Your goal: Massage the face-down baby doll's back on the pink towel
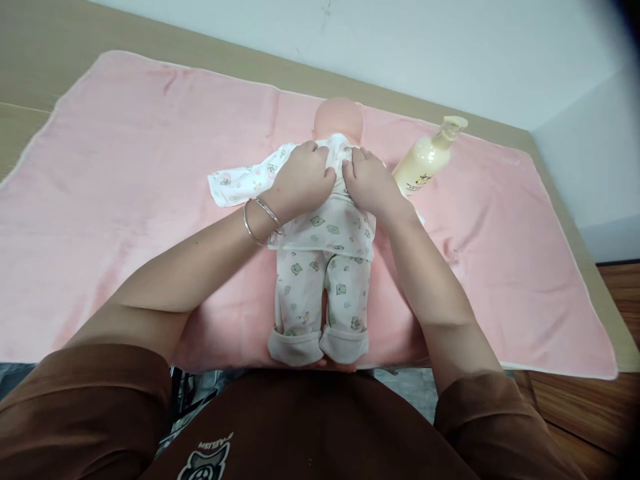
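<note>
The baby doll (339, 120) lies mid-frame, feet nearest the wearer, probably so both arms reach evenly. The left hand (304, 179) and right hand (373, 181) curl onto its printed shirt (325, 223); whether they pinch cloth I cannot tell. The pink blanket (200, 120) beneath likely cushions it; a pump bottle (425, 163) is right of centre.

Doll (323, 230) and blanket (175, 147) suggest a childcare room.

brown shirt (310, 427) — "…aelish", bottle print (419, 183) — illegible
</note>
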A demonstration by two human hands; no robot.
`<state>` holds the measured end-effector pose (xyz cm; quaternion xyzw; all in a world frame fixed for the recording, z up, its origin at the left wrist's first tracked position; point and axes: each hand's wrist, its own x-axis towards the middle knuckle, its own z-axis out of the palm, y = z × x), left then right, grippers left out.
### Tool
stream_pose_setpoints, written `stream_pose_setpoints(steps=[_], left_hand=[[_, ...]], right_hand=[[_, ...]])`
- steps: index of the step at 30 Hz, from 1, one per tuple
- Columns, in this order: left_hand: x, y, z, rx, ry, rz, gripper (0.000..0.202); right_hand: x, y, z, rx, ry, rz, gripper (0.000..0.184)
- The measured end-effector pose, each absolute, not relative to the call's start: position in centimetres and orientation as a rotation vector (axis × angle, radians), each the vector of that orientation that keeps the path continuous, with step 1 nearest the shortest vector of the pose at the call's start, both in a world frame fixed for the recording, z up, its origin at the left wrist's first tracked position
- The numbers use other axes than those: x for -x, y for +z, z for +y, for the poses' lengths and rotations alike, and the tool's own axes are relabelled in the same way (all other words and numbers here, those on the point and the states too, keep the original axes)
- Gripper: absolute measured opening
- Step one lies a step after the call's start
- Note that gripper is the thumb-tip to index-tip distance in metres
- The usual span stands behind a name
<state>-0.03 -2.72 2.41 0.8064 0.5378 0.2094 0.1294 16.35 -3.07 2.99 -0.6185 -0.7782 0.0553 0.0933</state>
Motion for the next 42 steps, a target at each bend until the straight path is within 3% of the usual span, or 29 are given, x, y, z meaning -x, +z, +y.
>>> stream_pose_setpoints(steps=[7, 13, 20, 25, 30, 42], left_hand=[[0.5, 1.6, -0.6, -2.217, 0.67, 1.588, 0.032], [0.8, -0.3, -0.2, -2.31, 0.7, 1.557, 0.048], [-0.1, 0.7, -2.6, -2.469, 0.725, 1.442, 0.036], [0.4, 2.1, -1.7, -2.3, 0.617, 1.505, 0.028], [0.7, 1.1, -0.3, -2.161, 0.62, 1.654, 0.042], [0.3, -0.4, 0.0, -2.111, 0.731, 1.7, 0.045]], right_hand=[[-14.1, 4.3, -6.7, 1.948, -0.084, -2.33, 0.049], [-15.2, 3.3, -3.8, 1.886, 0.138, -2.248, 0.05], [-16.8, 1.0, -0.6, 1.805, 0.252, -2.164, 0.055], [-16.1, 1.8, -2.3, 1.845, 0.196, -2.203, 0.055], [-14.6, 3.1, -4.7, 1.862, 0.048, -2.293, 0.047], [-15.2, 2.7, -3.0, 1.856, 0.182, -2.207, 0.045]])
